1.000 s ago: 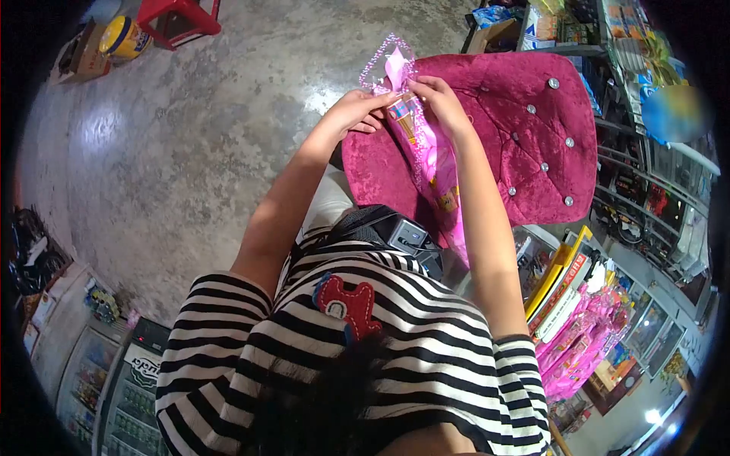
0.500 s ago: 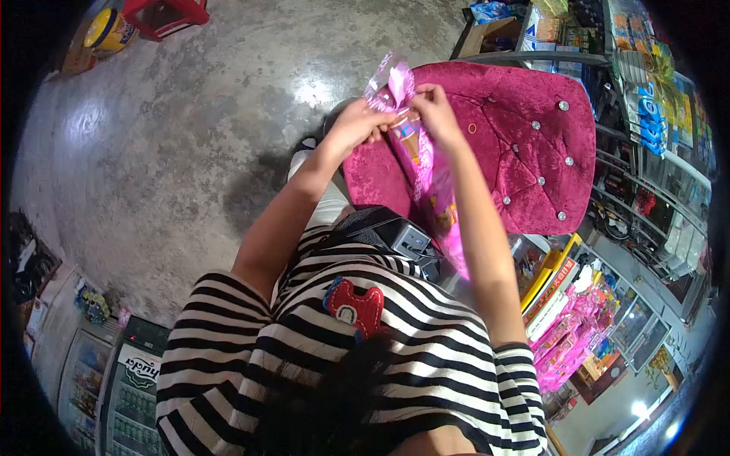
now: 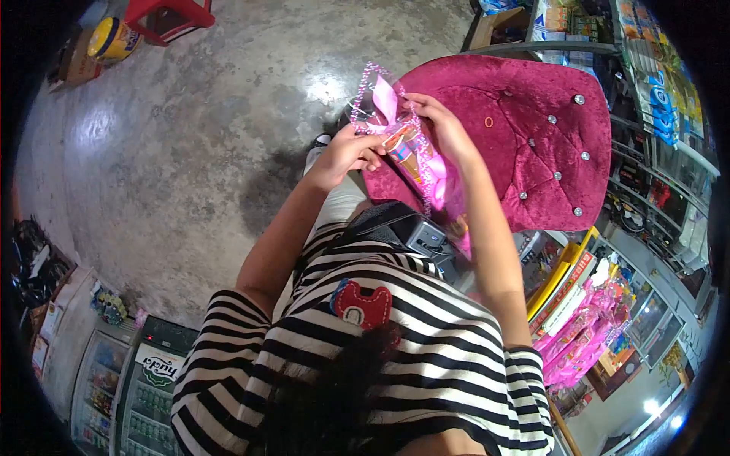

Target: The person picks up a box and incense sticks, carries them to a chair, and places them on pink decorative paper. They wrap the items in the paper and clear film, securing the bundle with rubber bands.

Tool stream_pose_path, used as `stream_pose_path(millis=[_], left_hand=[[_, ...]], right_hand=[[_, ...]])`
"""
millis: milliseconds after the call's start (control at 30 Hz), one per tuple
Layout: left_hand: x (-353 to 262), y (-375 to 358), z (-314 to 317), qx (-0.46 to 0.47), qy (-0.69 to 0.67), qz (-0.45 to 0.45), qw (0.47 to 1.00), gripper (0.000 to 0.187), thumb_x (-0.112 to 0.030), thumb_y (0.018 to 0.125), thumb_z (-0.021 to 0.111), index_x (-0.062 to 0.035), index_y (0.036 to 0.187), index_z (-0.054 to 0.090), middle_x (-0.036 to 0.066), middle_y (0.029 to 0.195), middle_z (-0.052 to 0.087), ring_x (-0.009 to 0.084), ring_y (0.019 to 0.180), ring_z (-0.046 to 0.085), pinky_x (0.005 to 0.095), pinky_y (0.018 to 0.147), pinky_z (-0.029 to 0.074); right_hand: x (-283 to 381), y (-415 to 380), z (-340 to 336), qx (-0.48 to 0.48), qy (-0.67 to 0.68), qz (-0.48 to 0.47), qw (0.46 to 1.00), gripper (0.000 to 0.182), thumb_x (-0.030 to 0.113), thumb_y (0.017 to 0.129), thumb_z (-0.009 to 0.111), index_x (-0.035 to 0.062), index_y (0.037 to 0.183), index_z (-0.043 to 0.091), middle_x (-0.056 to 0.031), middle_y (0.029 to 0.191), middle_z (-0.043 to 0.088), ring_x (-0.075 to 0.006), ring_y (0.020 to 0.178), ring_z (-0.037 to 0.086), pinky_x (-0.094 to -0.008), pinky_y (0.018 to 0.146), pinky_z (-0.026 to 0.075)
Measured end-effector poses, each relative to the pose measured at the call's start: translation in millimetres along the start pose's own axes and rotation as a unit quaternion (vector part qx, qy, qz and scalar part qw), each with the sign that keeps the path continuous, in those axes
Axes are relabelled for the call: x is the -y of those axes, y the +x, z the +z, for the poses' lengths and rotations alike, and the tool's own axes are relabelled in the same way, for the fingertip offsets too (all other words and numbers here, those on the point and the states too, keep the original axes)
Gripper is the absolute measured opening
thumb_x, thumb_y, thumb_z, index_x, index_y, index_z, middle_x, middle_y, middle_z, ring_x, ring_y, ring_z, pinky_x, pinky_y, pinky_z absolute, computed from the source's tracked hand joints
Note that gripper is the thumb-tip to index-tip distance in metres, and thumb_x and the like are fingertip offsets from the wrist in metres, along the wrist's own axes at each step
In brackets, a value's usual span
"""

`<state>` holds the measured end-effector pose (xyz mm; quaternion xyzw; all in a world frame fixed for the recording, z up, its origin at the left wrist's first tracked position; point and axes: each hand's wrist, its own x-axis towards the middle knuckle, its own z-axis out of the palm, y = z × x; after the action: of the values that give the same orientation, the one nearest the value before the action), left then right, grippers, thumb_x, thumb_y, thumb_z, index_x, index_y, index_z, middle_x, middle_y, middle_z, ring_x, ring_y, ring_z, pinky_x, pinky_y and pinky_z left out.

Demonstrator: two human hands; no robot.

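A long pink-and-clear plastic gift bag [image 3: 433, 169] with a speckled pink edge slants from above the chair seat down toward my lap. Packaged snacks [image 3: 406, 146] show through its clear front, and a pale pink piece [image 3: 385, 99] stands up in its top end. My left hand [image 3: 344, 156] pinches the left side of the bag near the top, thumb and fingers closed on it. On the opposite side, my right hand [image 3: 442, 125] grips the bag's upper edge with curled fingers. My right forearm partly hides the bag's lower end.
Beneath the bag is a magenta tufted velvet chair [image 3: 563, 144]. A small black-and-grey device [image 3: 426, 237] sits at my waist. More pink bags [image 3: 578, 334] and shelves of goods stand to the right. A drinks fridge [image 3: 152, 395] is lower left; a red stool [image 3: 171, 19] stands upper left.
The bag's top end has spread wider, and the pale pink piece shows more clearly. My hands have moved slightly farther apart and lower. The whole view has shifted a little.
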<state>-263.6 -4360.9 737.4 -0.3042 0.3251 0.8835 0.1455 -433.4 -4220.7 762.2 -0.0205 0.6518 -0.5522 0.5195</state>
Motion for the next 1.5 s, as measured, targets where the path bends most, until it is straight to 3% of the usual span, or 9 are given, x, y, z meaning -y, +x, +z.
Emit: stream_pose_path(millis=[133, 300, 600, 700, 800, 1167, 1333, 1367, 1500], left_hand=[[4, 7, -25, 0.132, -0.067, -0.014, 0.989, 0.023, -0.016, 0.092, 0.06, -0.0027, 0.11, 0.053, 0.007, 0.093, 0.063, 0.0131, 0.08, 0.061, 0.0273, 0.077, 0.05], [15, 8, -22, 0.132, -0.09, 0.003, 0.987, 0.014, -0.011, 0.093, 0.059, -0.0035, 0.105, 0.057, 0.006, 0.094, 0.062, 0.0135, 0.082, 0.062, 0.0268, 0.077, 0.051], [20, 23, -13, -0.011, 0.066, 0.066, 0.996, 0.02, -0.018, 0.084, 0.071, -0.007, 0.098, 0.061, -0.002, 0.082, 0.063, 0.0061, 0.071, 0.056, 0.0193, 0.063, 0.043], [27, 30, -17, -0.051, 0.088, 0.085, 0.991, 0.021, -0.018, 0.082, 0.072, -0.0076, 0.098, 0.062, 0.002, 0.087, 0.065, 0.0068, 0.068, 0.055, 0.0195, 0.057, 0.04], [29, 31, -21, -0.023, 0.046, 0.081, 0.995, 0.022, -0.013, 0.081, 0.073, -0.0057, 0.098, 0.061, 0.003, 0.087, 0.065, 0.0075, 0.068, 0.056, 0.02, 0.058, 0.042], [16, 26, -13, 0.027, 0.07, 0.163, 0.984, 0.042, -0.008, 0.083, 0.069, -0.0013, 0.122, 0.054, 0.001, 0.087, 0.063, 0.0068, 0.066, 0.054, 0.0196, 0.056, 0.04], [16, 11, -23, 0.063, -0.043, 0.111, 0.991, 0.046, -0.007, 0.088, 0.065, 0.0, 0.131, 0.048, 0.008, 0.113, 0.061, 0.0131, 0.094, 0.061, 0.0244, 0.081, 0.048], [20, 10, -33, 0.119, -0.047, 0.121, 0.984, 0.046, -0.006, 0.089, 0.063, 0.0008, 0.132, 0.046, 0.01, 0.122, 0.057, 0.0156, 0.106, 0.059, 0.0278, 0.092, 0.046], [29, 6, -41, 0.131, -0.029, 0.15, 0.979, 0.045, -0.006, 0.087, 0.066, -0.0001, 0.129, 0.049, 0.009, 0.115, 0.062, 0.0165, 0.103, 0.061, 0.0288, 0.092, 0.047]], right_hand=[[1, 11, -9, 0.065, -0.036, 0.014, 0.997, 0.046, 0.003, 0.085, 0.06, -0.0039, 0.129, 0.049, -0.0125, 0.12, 0.055, -0.0186, 0.109, 0.056, -0.0277, 0.096, 0.044], [16, 27, -12, 0.109, -0.162, 0.051, 0.979, 0.045, -0.001, 0.082, 0.064, -0.0042, 0.125, 0.051, -0.007, 0.106, 0.056, -0.0156, 0.099, 0.056, -0.0252, 0.088, 0.045], [14, 48, -20, 0.134, -0.297, 0.1, 0.94, 0.019, -0.001, 0.082, 0.066, 0.0014, 0.101, 0.062, -0.0005, 0.088, 0.059, -0.012, 0.081, 0.059, -0.0248, 0.08, 0.048], [8, 43, -20, 0.14, -0.182, 0.066, 0.971, 0.013, 0.001, 0.078, 0.069, 0.0072, 0.086, 0.061, 0.0019, 0.08, 0.06, -0.007, 0.071, 0.054, -0.0216, 0.063, 0.041], [3, 51, -24, 0.167, -0.213, 0.044, 0.962, 0.022, -0.003, 0.08, 0.064, 0.002, 0.102, 0.063, -0.0029, 0.095, 0.064, -0.013, 0.089, 0.062, -0.0274, 0.086, 0.048], [-1, 41, -20, 0.161, -0.234, -0.028, 0.958, 0.015, -0.004, 0.08, 0.063, 0.0041, 0.091, 0.06, 0.0, 0.09, 0.062, -0.0107, 0.084, 0.059, -0.0251, 0.083, 0.046], [0, 22, -12, 0.014, -0.02, -0.01, 1.0, 0.032, 0.003, 0.086, 0.063, 0.0008, 0.117, 0.056, -0.006, 0.105, 0.061, -0.0152, 0.101, 0.059, -0.0283, 0.092, 0.046], [2, 18, -14, 0.032, -0.024, -0.035, 0.999, 0.036, 0.004, 0.087, 0.062, -0.0005, 0.122, 0.055, -0.0065, 0.107, 0.061, -0.0148, 0.104, 0.057, -0.0277, 0.092, 0.045], [0, 6, -19, -0.042, -0.211, -0.114, 0.97, 0.026, 0.01, 0.09, 0.061, -0.0006, 0.114, 0.057, -0.0044, 0.102, 0.062, -0.0117, 0.095, 0.057, -0.0249, 0.086, 0.044]])
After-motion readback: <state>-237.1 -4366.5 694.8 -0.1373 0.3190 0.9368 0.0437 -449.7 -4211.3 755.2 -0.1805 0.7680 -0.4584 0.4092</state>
